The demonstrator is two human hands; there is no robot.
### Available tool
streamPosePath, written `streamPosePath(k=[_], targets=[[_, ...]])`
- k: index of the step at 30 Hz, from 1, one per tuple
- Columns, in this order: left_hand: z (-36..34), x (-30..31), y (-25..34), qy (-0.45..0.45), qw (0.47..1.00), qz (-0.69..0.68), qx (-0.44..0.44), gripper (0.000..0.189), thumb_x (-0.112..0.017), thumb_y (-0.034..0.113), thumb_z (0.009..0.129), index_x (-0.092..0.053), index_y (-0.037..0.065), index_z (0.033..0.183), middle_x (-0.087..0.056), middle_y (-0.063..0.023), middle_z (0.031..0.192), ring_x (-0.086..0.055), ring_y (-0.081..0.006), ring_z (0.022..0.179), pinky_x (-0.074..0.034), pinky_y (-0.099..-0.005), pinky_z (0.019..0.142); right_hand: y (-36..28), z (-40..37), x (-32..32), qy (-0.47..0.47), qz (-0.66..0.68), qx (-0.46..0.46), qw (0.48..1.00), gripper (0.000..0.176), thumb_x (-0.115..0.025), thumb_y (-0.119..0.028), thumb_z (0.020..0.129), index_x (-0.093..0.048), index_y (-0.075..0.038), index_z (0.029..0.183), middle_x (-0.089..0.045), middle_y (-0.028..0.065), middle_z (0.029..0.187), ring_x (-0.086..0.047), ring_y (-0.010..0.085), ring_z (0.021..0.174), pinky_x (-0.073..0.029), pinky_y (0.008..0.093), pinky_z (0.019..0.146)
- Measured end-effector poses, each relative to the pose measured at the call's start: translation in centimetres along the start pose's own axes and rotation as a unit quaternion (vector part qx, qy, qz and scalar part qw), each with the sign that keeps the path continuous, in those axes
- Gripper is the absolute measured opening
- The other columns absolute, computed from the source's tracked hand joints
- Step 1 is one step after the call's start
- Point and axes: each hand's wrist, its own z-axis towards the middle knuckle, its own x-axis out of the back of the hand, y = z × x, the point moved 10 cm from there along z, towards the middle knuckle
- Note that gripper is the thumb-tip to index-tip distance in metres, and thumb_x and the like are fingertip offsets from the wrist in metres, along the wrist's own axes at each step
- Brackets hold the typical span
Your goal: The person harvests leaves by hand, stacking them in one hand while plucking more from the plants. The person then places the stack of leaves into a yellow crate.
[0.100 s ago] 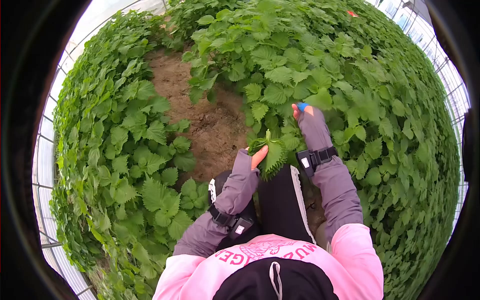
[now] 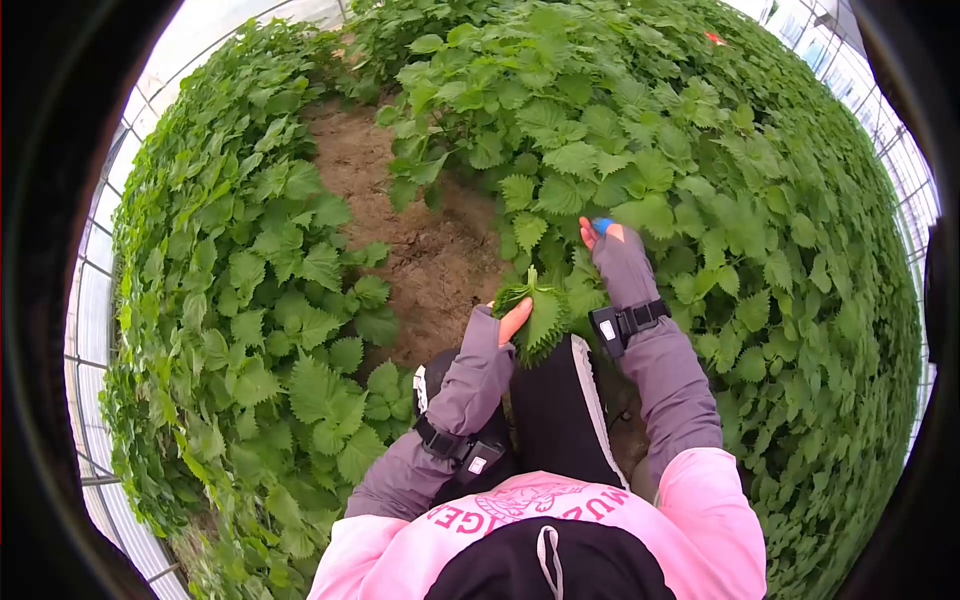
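My left hand (image 2: 515, 319) is closed around a stack of green, saw-edged perilla leaves (image 2: 545, 318). Their pale stems are bunched together and point upward, while the blades hang above my knees. Farther forward and to the right is my right hand (image 2: 600, 233), with a blue cover (image 2: 602, 225) on one digit. Its visible fingers are curled close together at the edge of the perilla plants (image 2: 575, 190). Whatever lies between them, if anything, cannot be made out. One leaf (image 2: 648, 214) just beside this hand is blurred.
A strip of brown soil (image 2: 430, 250) runs forward between dense plants on the right and another leafy row (image 2: 250, 280) on the left. My legs in black trousers (image 2: 555, 400) are below my hands. Greenhouse walls (image 2: 95, 300) curve along both sides.
The view has shifted slightly, so the plants appear a little lower and farther right. My left hand keeps its hold on the leaves, and the right hand stays by the plants.
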Motion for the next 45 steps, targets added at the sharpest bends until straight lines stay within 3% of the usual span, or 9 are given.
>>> streamPosePath(k=[12,14,15,17,19,22,38,41,45], targets=[[1.7,7.3,-5.7,0.081,0.995,-0.054,-0.007,0.024,-0.049,0.015,0.088,-0.051,-0.001,0.105,-0.054,-0.0037,0.088,-0.049,-0.0100,0.075,-0.040,-0.0218,0.066,5.6,3.3,2.4,0.120,-0.024,-0.106,0.987,0.030,-0.045,-0.026,0.088,-0.047,0.004,0.088,-0.049,0.0107,0.069,-0.048,0.0195,0.055,-0.045,0.0310,0.054],[0.8,7.8,-5.0,0.090,0.995,0.017,-0.043,0.024,-0.050,0.015,0.088,-0.051,-0.001,0.106,-0.054,-0.0031,0.086,-0.049,-0.0102,0.074,-0.040,-0.0223,0.066,2.1,3.2,0.6,-0.024,-0.632,0.060,0.773,0.042,-0.042,-0.040,0.086,-0.052,-0.001,0.076,-0.048,0.0080,0.062,-0.041,0.0174,0.053,-0.037,0.0313,0.049],[-0.8,6.8,-1.3,0.101,0.967,0.182,-0.145,0.024,-0.049,0.013,0.088,-0.051,0.000,0.108,-0.054,-0.0042,0.093,-0.050,-0.0121,0.082,-0.040,-0.0231,0.073,3.2,4.2,2.7,0.009,-0.588,0.001,0.809,0.025,-0.049,-0.025,0.084,-0.054,-0.009,0.103,-0.057,0.0156,0.073,-0.053,0.0323,0.063,-0.043,0.0358,0.059],[-3.0,4.1,3.9,0.107,0.904,0.339,-0.239,0.025,-0.047,0.010,0.088,-0.050,0.000,0.110,-0.054,-0.0052,0.100,-0.051,-0.0139,0.090,-0.039,-0.0238,0.081,2.1,3.1,2.6,0.026,-0.589,0.011,0.808,0.028,-0.049,-0.028,0.084,-0.054,-0.009,0.103,-0.058,0.0163,0.076,-0.052,0.0326,0.063,-0.043,0.0351,0.059],[-1.0,4.0,2.0,0.083,0.987,0.135,0.013,0.027,-0.045,0.005,0.087,-0.047,-0.001,0.113,-0.051,-0.0081,0.106,-0.048,-0.0155,0.095,-0.036,-0.0258,0.086,-0.9,0.8,0.4,0.017,-0.587,0.047,0.808,0.032,-0.048,-0.034,0.085,-0.058,-0.008,0.101,-0.060,0.0129,0.084,-0.056,0.0221,0.074,-0.042,0.0291,0.068],[1.3,4.9,-1.2,0.124,0.983,-0.094,-0.092,0.026,-0.060,0.018,0.082,-0.057,0.001,0.101,-0.058,0.0002,0.083,-0.050,-0.0083,0.069,-0.041,-0.0229,0.063,-5.9,-4.0,-5.1,-0.026,-0.318,0.150,0.936,0.030,-0.049,-0.031,0.086,-0.061,-0.007,0.098,-0.061,0.0062,0.087,-0.052,0.0129,0.085,-0.037,0.0252,0.078],[3.0,4.6,-8.5,0.072,0.973,-0.173,-0.137,0.015,-0.057,0.014,0.083,-0.059,0.000,0.089,-0.059,-0.0015,0.073,-0.048,-0.0062,0.063,-0.040,-0.0229,0.053,1.4,-12.3,-11.6,-0.236,-0.234,0.001,0.943,0.018,-0.056,-0.017,0.084,-0.063,0.000,0.088,-0.062,0.0034,0.079,-0.054,0.0071,0.064,-0.043,0.0201,0.057],[-1.3,4.6,-3.4,0.233,0.886,0.312,-0.251,0.018,-0.048,0.005,0.082,-0.055,0.001,0.098,-0.059,-0.0030,0.082,-0.052,-0.0108,0.067,-0.042,-0.0234,0.065,1.2,-11.4,-10.2,-0.191,-0.331,0.095,0.919,0.019,-0.056,-0.016,0.083,-0.062,0.001,0.089,-0.062,0.0041,0.077,-0.053,0.0072,0.065,-0.043,0.0214,0.059],[-0.7,2.0,-2.4,0.114,0.986,-0.106,-0.064,0.024,-0.055,0.023,0.086,-0.058,0.000,0.093,-0.060,-0.0014,0.079,-0.053,-0.0075,0.068,-0.044,-0.0235,0.059,-0.4,-12.3,-10.0,-0.166,-0.416,0.215,0.868,0.020,-0.057,-0.016,0.082,-0.062,0.002,0.090,-0.062,0.0046,0.075,-0.052,0.0085,0.065,-0.042,0.0237,0.061]])
